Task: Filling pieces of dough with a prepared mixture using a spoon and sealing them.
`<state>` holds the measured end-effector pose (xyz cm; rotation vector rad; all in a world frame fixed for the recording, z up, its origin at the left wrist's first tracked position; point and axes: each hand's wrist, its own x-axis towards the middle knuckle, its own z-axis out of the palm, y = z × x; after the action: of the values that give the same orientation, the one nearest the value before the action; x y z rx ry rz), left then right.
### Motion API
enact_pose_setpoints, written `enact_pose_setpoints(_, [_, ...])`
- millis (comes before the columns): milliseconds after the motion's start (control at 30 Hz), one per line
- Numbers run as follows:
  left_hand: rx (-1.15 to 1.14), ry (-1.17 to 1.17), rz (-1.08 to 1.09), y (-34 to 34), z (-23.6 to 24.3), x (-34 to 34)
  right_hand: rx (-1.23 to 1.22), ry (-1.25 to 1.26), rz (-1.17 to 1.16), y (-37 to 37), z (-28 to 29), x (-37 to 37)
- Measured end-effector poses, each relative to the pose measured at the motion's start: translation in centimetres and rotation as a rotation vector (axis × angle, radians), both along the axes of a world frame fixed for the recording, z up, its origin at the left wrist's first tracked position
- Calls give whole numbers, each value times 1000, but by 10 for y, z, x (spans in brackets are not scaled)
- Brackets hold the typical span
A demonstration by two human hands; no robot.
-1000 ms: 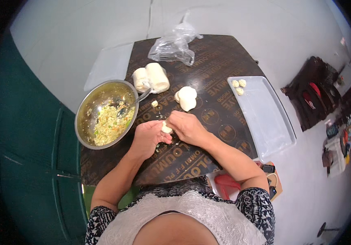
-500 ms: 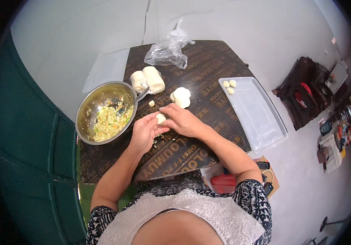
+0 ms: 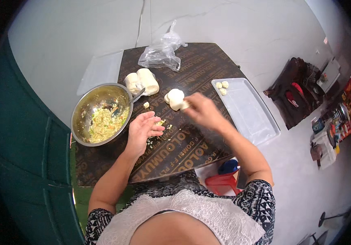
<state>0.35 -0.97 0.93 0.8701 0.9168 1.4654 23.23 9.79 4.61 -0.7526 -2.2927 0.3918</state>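
i have the left hand [image 3: 140, 130] over the near part of the worktop [image 3: 200, 73], apart from the right, its fingers loosely spread and nothing visible in its grasp. the right hand [image 3: 204, 110] is pinched on a small pale dumpling [image 3: 185, 105] at its fingertips, beside the stack of round wrappers [image 3: 176, 98]; the hand is a little blurred, so i can't make out the dumpling's folds or tell whether it touches the stack.

to the left i see a steel mixing bowl [image 3: 86, 104] of chopped yellow-green filling [image 3: 107, 122], with a spoon [image 3: 138, 95] leaning on its right rim. just behind that rim lie two thick rolls of wrappers [image 3: 147, 81] in clear plastic, and past them a crumpled clear bag [image 3: 161, 56] near the far edge. a small pale lump [image 3: 146, 105] sits alone between the bowl and the stack, while crumbs of filling [image 3: 159, 123] are scattered by the left hand.

on my right, a translucent tray [image 3: 247, 112] carries three round dumplings [image 3: 225, 84] grouped in its far left corner, well apart from the bowl.
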Motion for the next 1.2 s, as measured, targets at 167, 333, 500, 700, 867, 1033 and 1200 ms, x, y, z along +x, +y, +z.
enact_pose_setpoints(167, [-14,52,6,6,-1,2,2,-48,-486,73,-16,107])
enact_pose_setpoints(333, [-59,89,26,8,0,6,-28,-171,-669,116,-44,151])
enact_pose_setpoints(500, [-55,106,50,6,-2,3,-32,-248,-646,137,-61,146])
enact_pose_setpoints(700, [-44,91,60,7,-1,3,-30,-269,-622,146,-62,139])
enact_pose_setpoints(867, [-50,93,62,8,-2,0,-35,-302,-645,132,-45,131])
enact_pose_setpoints(1033, [-29,100,51,9,-3,1,-6,-471,-659,128,-45,122])
enact_pose_setpoints(1200, [-52,76,59,8,-2,-1,33,-398,-768,135,-62,116])
